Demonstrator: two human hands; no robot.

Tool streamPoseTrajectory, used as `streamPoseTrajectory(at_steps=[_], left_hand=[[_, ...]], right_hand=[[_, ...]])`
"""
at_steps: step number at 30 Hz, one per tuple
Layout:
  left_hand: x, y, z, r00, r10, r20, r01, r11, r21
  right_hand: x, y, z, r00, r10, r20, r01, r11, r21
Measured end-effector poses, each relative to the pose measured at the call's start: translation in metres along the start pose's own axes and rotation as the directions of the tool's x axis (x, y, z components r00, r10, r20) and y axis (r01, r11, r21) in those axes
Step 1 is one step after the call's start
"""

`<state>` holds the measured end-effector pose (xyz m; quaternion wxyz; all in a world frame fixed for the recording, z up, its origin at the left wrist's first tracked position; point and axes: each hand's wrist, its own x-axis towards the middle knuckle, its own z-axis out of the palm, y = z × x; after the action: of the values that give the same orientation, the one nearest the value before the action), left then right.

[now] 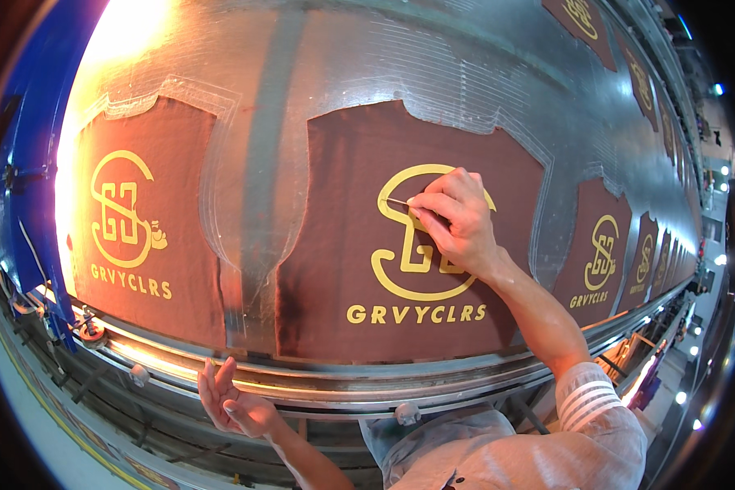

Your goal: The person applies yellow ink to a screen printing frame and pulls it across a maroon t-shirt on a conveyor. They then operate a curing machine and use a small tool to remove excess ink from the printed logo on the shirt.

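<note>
Right hand [460, 214] pinching a thin tool [397, 202]
Left hand [238, 406] loosely open, holding nothing; yellow lettering [416, 314] on brown fabric [331, 237].

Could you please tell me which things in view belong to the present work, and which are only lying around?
In the work:
thin tool, held by the right hand
middle brown cloth with yellow print
long table beneath

Around, untouched:
left brown cloth
nearest right brown cloth
blue frame
</note>
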<state>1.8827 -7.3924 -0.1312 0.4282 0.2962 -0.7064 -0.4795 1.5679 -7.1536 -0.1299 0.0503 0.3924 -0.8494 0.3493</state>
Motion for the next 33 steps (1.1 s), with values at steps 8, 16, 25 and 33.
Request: streamPoseTrajectory(at_steps=[8,16,25,33], left_hand=[[-0.001,0.001,-0.002,0.999,-0.008,0.042,0.009,1.000,-0.013],[-0.001,-0.004,-0.006,0.998,0.008,0.065,-0.006,0.999,-0.038],[0.001,-0.004,-0.005,0.997,0.014,0.074,-0.012,1.000,-0.028],[0.001,-0.003,-0.004,0.997,0.004,0.078,-0.002,1.000,-0.027]], right_hand=[[-0.001,0.001,-0.005,0.999,0.037,0.038,-0.037,0.999,0.010],[0.006,0.007,-0.012,0.994,0.054,0.093,-0.061,0.995,0.080],[0.008,0.005,-0.010,0.991,0.018,0.134,-0.022,0.999,0.033],[0.006,0.007,-0.009,0.991,0.019,0.136,-0.023,0.999,0.029]])
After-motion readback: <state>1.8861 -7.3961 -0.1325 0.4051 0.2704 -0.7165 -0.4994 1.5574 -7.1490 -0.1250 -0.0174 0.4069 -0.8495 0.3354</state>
